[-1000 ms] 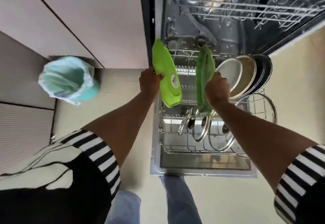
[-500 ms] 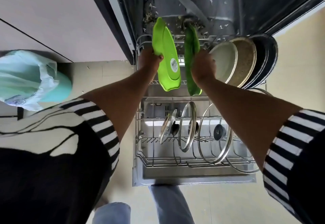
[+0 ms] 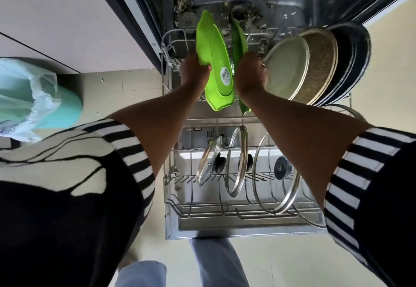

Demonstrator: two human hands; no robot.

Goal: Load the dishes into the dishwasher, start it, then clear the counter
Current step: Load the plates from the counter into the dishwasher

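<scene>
Behind right hand (image 3: 249, 77), dark green plate (image 3: 239, 39) half hidden.

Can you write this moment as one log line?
step: loading lower rack | left hand: grips light green plate | right hand: grips dark green plate | already racked: glass lids

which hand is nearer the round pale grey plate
Right. The right hand is just left of the round pale grey plate; the left hand is farther left.
</scene>
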